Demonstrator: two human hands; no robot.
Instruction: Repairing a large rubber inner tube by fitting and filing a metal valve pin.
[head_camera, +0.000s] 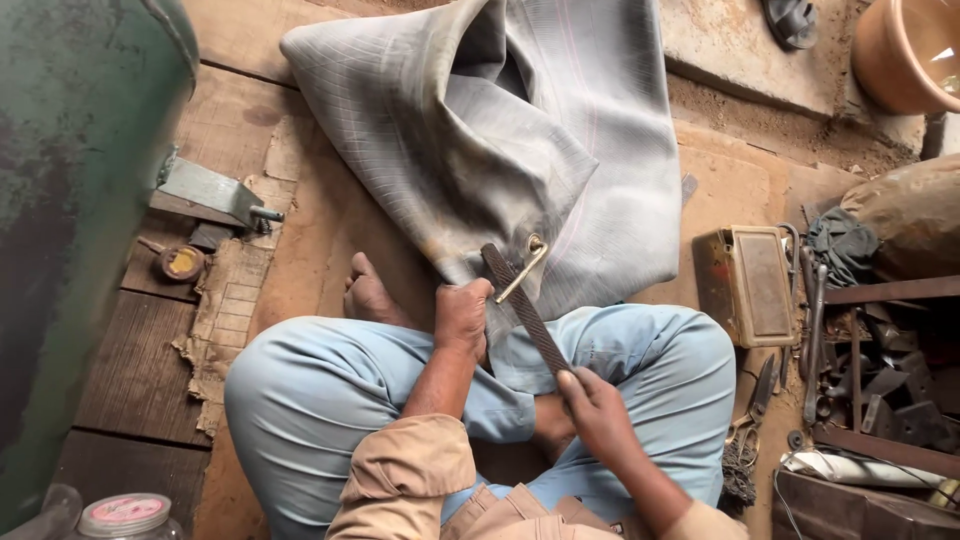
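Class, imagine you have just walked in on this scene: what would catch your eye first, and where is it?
The big grey rubber inner tube spreads across the middle of the floor, in front of a person sitting cross-legged. The left hand grips the tube's lower edge, while the right hand holds a long dark file against it. A green tank fills the left side, and scattered tools lie on the right.

The grey inner tube (520, 130) fills the floor ahead of the knees, blocking any pass forward. On the left, the green tank (70, 230) walls off that side, with a metal bracket (205, 190) and a small round tin (181, 262) at its foot; bare boards lie between these and the left knee. On the right, a rusty metal box (748, 283), scissors (752, 410) and a heap of iron tools (880, 370) crowd the floor close beside the right knee
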